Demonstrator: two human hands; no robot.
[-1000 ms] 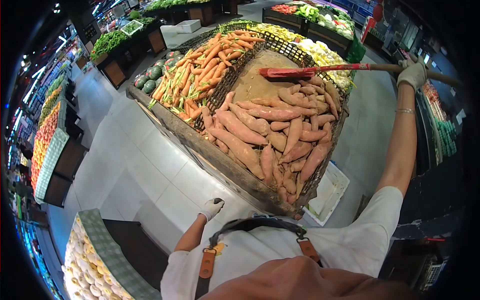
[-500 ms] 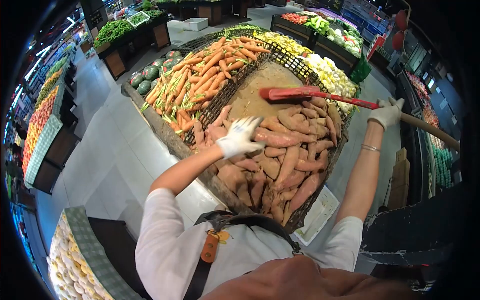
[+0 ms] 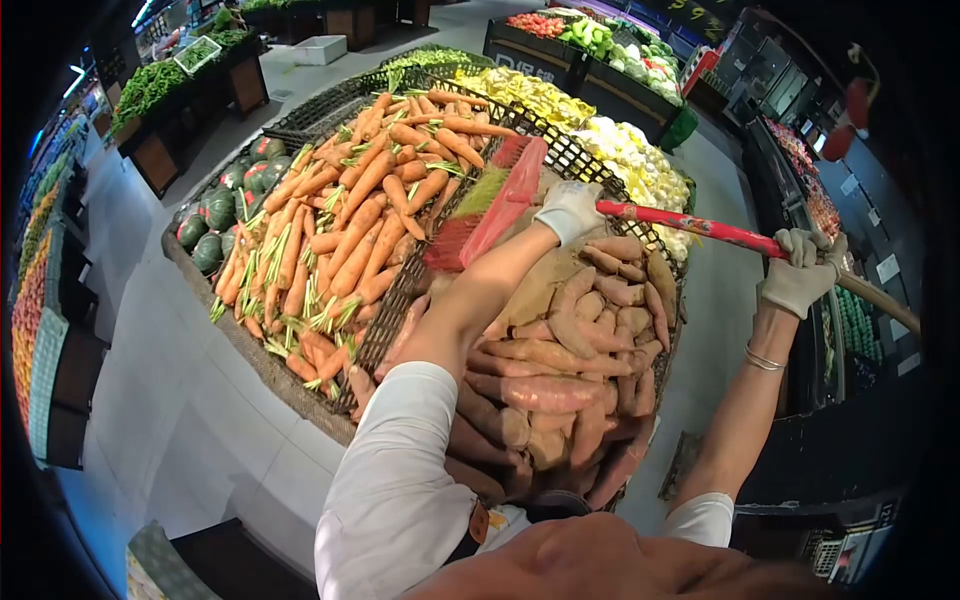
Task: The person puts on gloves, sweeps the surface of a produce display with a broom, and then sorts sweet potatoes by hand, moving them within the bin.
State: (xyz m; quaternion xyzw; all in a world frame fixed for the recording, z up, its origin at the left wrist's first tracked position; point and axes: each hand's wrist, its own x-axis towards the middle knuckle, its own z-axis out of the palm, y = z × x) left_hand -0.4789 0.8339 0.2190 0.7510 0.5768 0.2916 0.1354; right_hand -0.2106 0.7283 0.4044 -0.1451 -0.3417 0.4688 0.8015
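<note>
Both hands wear white gloves. My left hand (image 3: 570, 210) is wrapped round the broom's handle, just behind its head. Farther back along the shaft, my right hand (image 3: 802, 272) is closed on it too. The broom (image 3: 690, 225) has a red plastic head and red and yellow-green bristles. Its head tilts over the divider between the carrots (image 3: 365, 230) and the sweet potatoes (image 3: 560, 385). My left forearm reaches across the sweet potatoes and hides some of them. Part of the brown surface behind them shows below the broom.
A black plastic mesh divider (image 3: 405, 290) separates the carrots from the sweet potatoes. Dark green squashes (image 3: 215, 210) lie at the left. Cauliflowers (image 3: 630, 165) and yellowish vegetables (image 3: 525, 95) lie behind the mesh at the back right. Other produce stands line the aisles.
My left hand has moved from above the sweet potatoes to the broom and taken hold of it. The broom head has swung left and turned, showing its bristles. The view has shifted.
</note>
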